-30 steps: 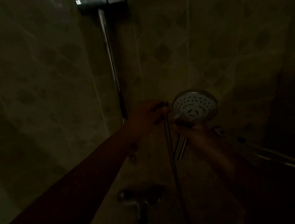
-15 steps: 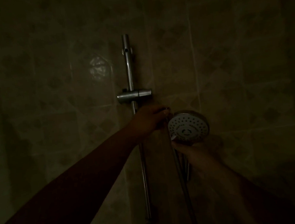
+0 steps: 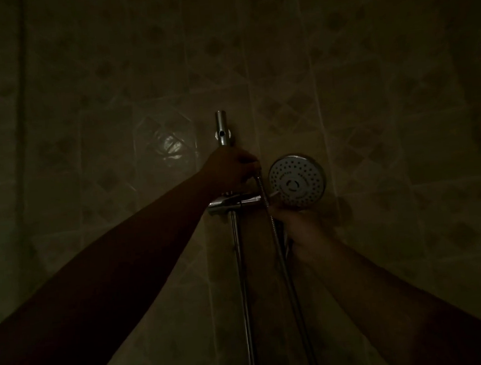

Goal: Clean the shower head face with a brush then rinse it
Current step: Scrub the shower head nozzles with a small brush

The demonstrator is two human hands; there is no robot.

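Note:
The room is very dark. A round shower head (image 3: 297,180) with a pale nozzle face points toward me, just right of the chrome slide rail (image 3: 237,254). My right hand (image 3: 305,230) grips its handle from below. My left hand (image 3: 232,171) is closed on the upper end of the metal hose (image 3: 282,259), in front of the rail and just above the chrome holder bracket (image 3: 229,204). The hose hangs down from there between my arms. No brush shows.
Beige patterned wall tiles (image 3: 372,114) fill the view behind the rail. The rail's top end (image 3: 222,126) is fixed to the wall above my left hand. A faint light reflection (image 3: 170,146) sits on a tile left of the rail.
The view has tilted upward, so the tap below has left the frame. Both hands with the shower head have risen from below the holder bracket to level with it.

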